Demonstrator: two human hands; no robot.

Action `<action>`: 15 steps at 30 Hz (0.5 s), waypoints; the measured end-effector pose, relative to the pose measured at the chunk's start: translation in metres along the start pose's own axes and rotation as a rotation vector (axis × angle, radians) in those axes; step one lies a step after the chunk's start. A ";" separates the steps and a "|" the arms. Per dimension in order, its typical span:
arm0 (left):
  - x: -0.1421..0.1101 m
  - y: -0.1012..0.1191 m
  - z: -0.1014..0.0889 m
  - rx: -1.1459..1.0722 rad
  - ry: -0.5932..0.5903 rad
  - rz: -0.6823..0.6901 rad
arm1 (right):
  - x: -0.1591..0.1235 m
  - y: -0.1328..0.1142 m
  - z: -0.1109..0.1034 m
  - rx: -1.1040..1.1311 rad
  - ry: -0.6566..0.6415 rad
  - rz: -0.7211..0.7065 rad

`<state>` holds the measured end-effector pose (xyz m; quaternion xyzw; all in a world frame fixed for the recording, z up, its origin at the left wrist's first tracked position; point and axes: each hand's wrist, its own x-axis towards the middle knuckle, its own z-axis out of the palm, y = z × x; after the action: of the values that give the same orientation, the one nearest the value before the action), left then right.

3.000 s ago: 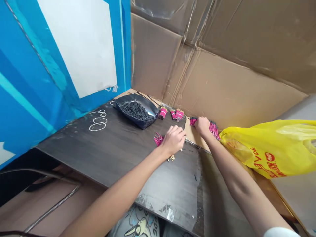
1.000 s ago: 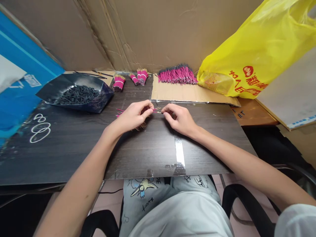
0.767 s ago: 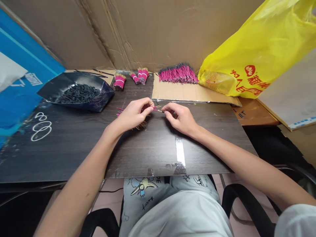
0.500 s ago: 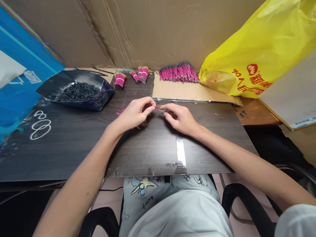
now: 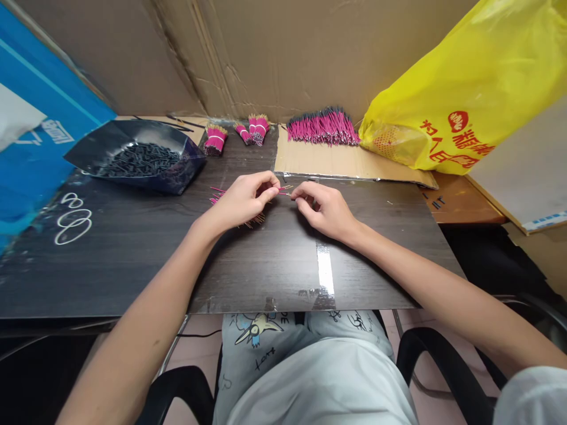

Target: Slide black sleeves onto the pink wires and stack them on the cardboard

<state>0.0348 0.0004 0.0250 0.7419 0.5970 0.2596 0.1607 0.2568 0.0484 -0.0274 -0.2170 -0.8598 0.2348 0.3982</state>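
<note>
Between the thumb and forefinger of my left hand [image 5: 248,203] are thin magenta wires [image 5: 283,192] with bare metallic ends, pointing right. My right hand [image 5: 325,209] is closed in a loose pinch at the tip of the lower wire; whatever its fingertips hold is too small to make out. Under my left hand lies a loose pile of magenta wires [image 5: 215,197], mostly hidden by the hand, with brass-coloured ends [image 5: 254,221] showing below it.
At the left stands a dark open bag [image 5: 186,171] of small black tubes [image 5: 142,159]. Banded wire bundles [image 5: 215,140] sit behind. Black-tipped wires [image 5: 323,128] lie on flat cardboard [image 5: 319,159]. Beside them leans a yellow bag [image 5: 425,106]. White rings [image 5: 73,227] lie at left.
My right forefinger has drawn back from over the wire ends and bent toward the thumb. The wire ends have spread apart slightly. My left hand has kept its pinch.
</note>
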 end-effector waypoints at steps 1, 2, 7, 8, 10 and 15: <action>0.000 0.000 0.000 -0.004 -0.001 0.000 | 0.000 0.000 0.000 0.005 0.013 0.006; 0.000 0.000 0.000 -0.009 -0.001 -0.001 | 0.000 0.000 0.001 0.010 0.026 0.007; -0.001 0.002 0.001 -0.040 0.009 -0.002 | 0.000 0.002 0.002 0.008 0.050 0.013; -0.001 0.003 0.001 -0.045 0.009 -0.002 | 0.000 0.002 0.002 0.007 0.051 0.019; -0.001 0.005 0.003 -0.054 0.007 -0.002 | 0.000 0.002 0.003 0.028 0.068 0.030; -0.001 0.008 0.008 -0.093 0.008 0.006 | 0.003 0.000 0.003 0.219 0.083 0.153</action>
<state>0.0457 -0.0017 0.0230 0.7344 0.5825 0.2907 0.1920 0.2527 0.0495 -0.0277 -0.2468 -0.7927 0.3478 0.4356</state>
